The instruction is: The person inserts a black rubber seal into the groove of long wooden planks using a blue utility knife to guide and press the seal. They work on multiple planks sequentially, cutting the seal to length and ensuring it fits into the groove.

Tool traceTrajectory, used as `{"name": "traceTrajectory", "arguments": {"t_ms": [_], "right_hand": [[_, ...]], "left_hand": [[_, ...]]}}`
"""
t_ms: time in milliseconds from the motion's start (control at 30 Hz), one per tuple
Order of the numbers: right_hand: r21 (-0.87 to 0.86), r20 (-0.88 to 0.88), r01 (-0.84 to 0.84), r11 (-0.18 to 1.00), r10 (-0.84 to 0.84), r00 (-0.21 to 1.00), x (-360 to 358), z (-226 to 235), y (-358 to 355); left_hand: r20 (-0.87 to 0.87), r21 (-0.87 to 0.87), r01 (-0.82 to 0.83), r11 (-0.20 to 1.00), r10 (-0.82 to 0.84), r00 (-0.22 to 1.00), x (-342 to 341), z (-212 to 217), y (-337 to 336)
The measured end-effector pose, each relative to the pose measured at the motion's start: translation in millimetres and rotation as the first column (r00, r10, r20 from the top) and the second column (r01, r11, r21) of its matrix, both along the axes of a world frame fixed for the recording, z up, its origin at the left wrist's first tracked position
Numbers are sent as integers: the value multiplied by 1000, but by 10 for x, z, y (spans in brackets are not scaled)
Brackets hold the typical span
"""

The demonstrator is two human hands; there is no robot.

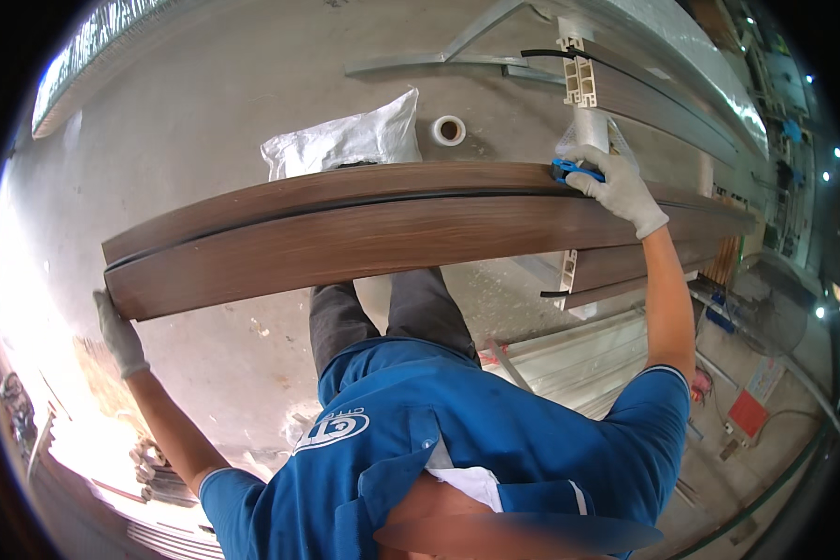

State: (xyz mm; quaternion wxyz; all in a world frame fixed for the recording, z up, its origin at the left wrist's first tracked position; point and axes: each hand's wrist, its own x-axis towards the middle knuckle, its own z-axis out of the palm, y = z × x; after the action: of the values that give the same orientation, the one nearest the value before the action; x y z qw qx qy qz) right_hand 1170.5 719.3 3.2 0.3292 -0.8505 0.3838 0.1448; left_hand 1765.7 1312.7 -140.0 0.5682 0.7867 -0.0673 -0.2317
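A long brown wood-grain profile (364, 229) with a black strip along its length lies across in front of me. My left hand (119, 334), in a pale work glove, grips its left end at the near corner, its fingers partly hidden by the profile. Toward the right, my gloved right hand (621, 191) is closed around a small blue and black hand tool (574, 171). That tool rests at the profile's far edge; the glove covers part of it, and its exact kind is unclear.
Beneath the right part are more brown profiles (663, 103) with hollow white ends, on a rack with a white post (590, 129). Beyond the profile lie a white sack (345, 140), a roll of film (448, 131) and a metal frame (420, 62). Pale lengths (579, 364) lie at near right.
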Motion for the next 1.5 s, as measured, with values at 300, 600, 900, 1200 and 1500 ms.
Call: {"name": "traceTrajectory", "arguments": {"t_ms": [300,600,900,1200,1500], "right_hand": [[-17,-4,-215,977,215,977,-485,21,-463],[-149,221,-412,899,437,872,-407,-270,-443],[-204,286,-459,865,501,817,110,-299,-134],[-177,273,-530,829,559,783,826,-283,239],[-186,280,-611,770,637,718,1552,-313,602]], "left_hand": [[285,82,-487,870,448,848,-73,-196,-310],[215,-6,-552,834,541,813,138,-236,-173],[274,25,-569,822,542,795,25,-290,-249],[279,-67,-590,804,583,763,-303,-209,-593],[215,-97,-649,755,652,727,-577,-74,-892]]}}
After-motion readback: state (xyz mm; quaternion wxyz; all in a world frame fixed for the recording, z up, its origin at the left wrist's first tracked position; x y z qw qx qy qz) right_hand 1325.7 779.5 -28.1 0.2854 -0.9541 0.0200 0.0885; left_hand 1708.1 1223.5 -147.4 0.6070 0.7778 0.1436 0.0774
